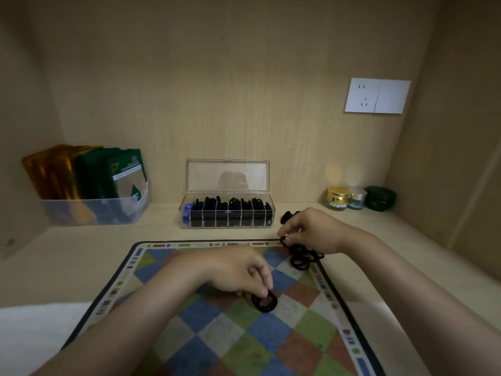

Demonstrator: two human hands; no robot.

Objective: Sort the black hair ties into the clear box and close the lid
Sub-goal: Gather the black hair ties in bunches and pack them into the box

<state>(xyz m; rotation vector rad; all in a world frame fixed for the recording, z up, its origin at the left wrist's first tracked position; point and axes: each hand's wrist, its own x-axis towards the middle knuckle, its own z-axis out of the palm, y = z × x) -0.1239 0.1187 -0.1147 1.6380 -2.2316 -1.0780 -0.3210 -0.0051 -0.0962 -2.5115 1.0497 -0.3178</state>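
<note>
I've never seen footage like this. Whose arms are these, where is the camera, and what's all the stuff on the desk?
There is no machine here. These are a person's own arms, filmed by one wide-angle camera worn on their head, looking down. The left hand pinches a black hair tie over the checkered mat. The right hand pinches a second tie at a pile of ties on the mat's far right corner. Behind stands the clear box, its lid upright and open, with many ties already in its compartments. A bin of packets sits to the left, small jars to the right.
</note>
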